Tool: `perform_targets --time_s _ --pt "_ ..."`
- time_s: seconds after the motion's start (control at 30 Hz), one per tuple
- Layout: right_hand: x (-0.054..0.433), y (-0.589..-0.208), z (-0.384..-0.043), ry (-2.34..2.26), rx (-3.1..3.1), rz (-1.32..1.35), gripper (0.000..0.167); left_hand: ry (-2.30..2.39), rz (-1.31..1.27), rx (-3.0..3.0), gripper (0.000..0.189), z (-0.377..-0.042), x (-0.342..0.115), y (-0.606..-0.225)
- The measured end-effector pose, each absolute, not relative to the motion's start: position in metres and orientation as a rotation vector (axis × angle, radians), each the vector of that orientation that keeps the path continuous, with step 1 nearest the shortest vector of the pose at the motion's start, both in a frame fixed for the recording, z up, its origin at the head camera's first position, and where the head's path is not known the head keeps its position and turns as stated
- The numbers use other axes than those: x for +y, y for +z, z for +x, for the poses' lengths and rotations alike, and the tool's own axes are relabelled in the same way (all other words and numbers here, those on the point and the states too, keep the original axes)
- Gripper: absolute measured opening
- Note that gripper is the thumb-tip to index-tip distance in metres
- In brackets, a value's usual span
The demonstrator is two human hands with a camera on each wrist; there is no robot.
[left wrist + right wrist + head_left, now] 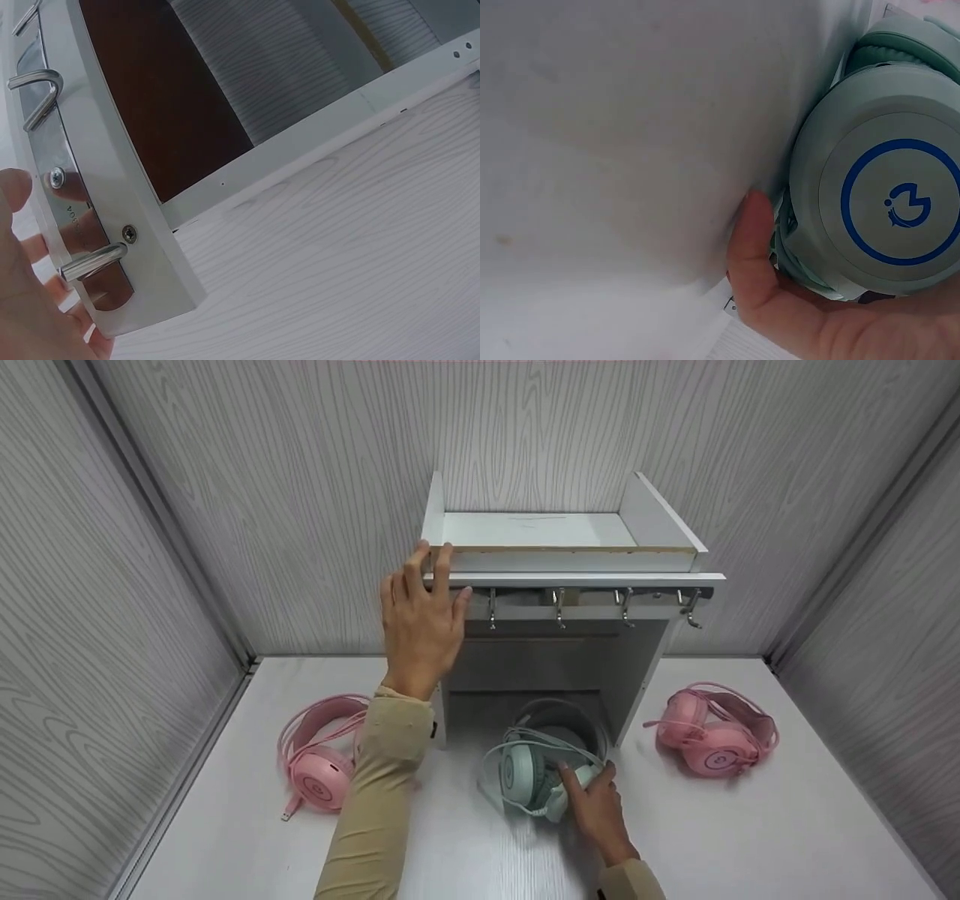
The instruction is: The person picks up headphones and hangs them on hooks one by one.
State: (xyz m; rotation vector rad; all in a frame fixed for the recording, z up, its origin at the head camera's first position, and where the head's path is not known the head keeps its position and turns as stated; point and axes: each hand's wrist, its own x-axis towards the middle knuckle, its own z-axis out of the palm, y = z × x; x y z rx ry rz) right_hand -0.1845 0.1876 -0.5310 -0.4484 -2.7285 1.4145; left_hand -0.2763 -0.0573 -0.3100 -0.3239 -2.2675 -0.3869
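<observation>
R fingers (574, 785) clamped on grn headset (519, 774), L fingers (442, 570) gripping rack (570, 562); pink headsets (319, 780) (720, 748) nr

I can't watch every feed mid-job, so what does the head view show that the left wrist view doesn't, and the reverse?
Head only: the left pink headset, the right pink headset, and the mint headset in the right hand.
Left wrist only: the upper screw head and the lower screw head near the left hand.
Both: that hand, the metal hooks and the white rack.
</observation>
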Motion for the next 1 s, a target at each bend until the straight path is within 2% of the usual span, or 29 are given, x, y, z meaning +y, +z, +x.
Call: perform_targets --time_s 0.4,1.0 --pt "0.1899 -0.5325 -0.1869 1.41 -2.694 -0.44 0.099 -0.406 -0.335 -2.246 0.056 -0.2777 -0.0544 -0.3086" --pt "0.1904 -0.5323 -0.1838 1.436 -2.733 -0.496 0.102 -0.419 -0.322 -2.299 0.056 -0.2745 -0.0559 -0.3096"
